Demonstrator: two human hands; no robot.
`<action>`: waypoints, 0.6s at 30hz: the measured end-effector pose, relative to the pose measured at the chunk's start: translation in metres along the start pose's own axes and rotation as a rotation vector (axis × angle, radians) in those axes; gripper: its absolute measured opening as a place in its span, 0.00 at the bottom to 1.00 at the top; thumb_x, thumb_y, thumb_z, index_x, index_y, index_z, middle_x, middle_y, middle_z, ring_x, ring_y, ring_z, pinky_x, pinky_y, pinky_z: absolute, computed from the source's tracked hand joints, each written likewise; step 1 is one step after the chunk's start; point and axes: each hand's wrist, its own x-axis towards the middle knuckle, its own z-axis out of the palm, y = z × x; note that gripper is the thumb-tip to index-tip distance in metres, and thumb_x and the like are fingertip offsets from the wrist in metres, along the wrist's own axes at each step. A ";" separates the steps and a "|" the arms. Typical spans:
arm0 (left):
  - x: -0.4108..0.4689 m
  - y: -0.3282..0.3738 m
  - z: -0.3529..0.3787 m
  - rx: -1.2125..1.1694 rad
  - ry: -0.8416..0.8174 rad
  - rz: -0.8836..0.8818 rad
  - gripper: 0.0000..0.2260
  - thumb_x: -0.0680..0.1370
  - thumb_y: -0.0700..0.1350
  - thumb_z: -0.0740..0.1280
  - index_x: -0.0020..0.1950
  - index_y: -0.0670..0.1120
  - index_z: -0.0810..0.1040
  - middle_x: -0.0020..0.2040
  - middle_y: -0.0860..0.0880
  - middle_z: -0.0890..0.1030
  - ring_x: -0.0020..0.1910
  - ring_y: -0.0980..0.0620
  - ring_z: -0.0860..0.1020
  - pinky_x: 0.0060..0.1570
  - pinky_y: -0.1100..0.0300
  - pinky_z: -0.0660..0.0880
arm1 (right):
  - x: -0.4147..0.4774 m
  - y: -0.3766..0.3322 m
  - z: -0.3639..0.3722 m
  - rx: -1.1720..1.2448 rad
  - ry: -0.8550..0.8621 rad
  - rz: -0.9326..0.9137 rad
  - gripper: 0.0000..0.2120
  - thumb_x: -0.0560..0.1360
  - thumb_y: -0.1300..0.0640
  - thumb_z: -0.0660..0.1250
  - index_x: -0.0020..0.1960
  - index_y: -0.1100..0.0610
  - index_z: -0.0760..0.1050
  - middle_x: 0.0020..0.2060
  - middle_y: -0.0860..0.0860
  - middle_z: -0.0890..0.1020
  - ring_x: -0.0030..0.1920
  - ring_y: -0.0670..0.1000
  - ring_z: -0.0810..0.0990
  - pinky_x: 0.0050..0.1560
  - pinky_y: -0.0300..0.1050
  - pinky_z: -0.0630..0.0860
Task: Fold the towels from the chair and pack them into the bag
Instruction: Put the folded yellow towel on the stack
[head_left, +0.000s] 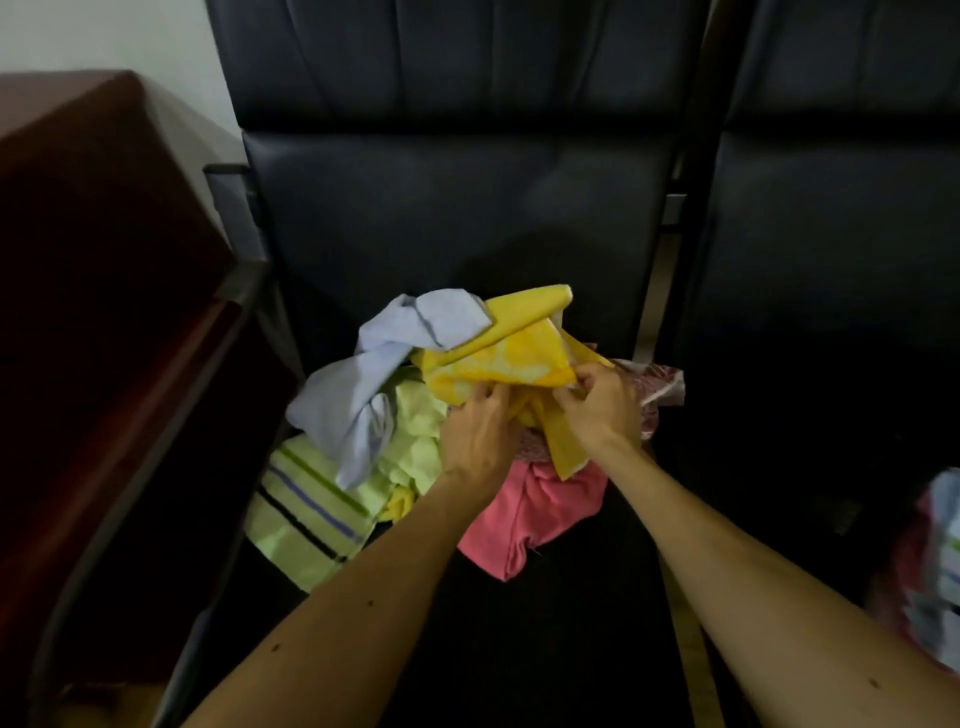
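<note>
A heap of towels lies on the black chair seat (467, 218). On top is a yellow towel (498, 353); my left hand (478, 431) and my right hand (602, 405) both pinch its near edge, close together. Beside it lie a pale blue towel (374, 374), a light green towel (415, 436), a green striped towel (306, 509) hanging over the seat's front left, and a pink towel (524, 509) under my wrists. A patterned pinkish cloth (660, 384) peeks out behind my right hand. At the far right edge a colourful bag (935, 561) shows partly.
A dark red-brown cabinet (104, 260) stands close on the left, with a metal chair frame (156, 441) between it and the seat. A second black chair (831, 260) stands on the right.
</note>
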 end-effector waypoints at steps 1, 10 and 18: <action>0.002 -0.001 0.003 -0.017 0.025 -0.004 0.09 0.80 0.45 0.64 0.60 0.46 0.76 0.60 0.45 0.76 0.50 0.36 0.79 0.39 0.48 0.73 | 0.004 0.001 0.001 0.017 0.000 -0.003 0.09 0.75 0.54 0.70 0.53 0.55 0.80 0.50 0.55 0.83 0.54 0.58 0.80 0.49 0.50 0.76; -0.006 0.019 -0.067 -0.282 0.412 -0.013 0.04 0.79 0.42 0.61 0.48 0.43 0.73 0.43 0.42 0.76 0.43 0.40 0.75 0.36 0.48 0.69 | -0.015 -0.046 -0.055 0.168 0.004 -0.122 0.10 0.75 0.54 0.69 0.55 0.48 0.73 0.37 0.47 0.79 0.45 0.52 0.79 0.47 0.49 0.75; -0.020 0.081 -0.255 -0.441 0.668 0.125 0.04 0.82 0.43 0.59 0.47 0.47 0.68 0.43 0.51 0.71 0.47 0.47 0.72 0.42 0.56 0.62 | -0.067 -0.173 -0.198 0.386 0.046 -0.348 0.15 0.70 0.54 0.74 0.57 0.52 0.83 0.49 0.47 0.85 0.51 0.43 0.82 0.57 0.43 0.79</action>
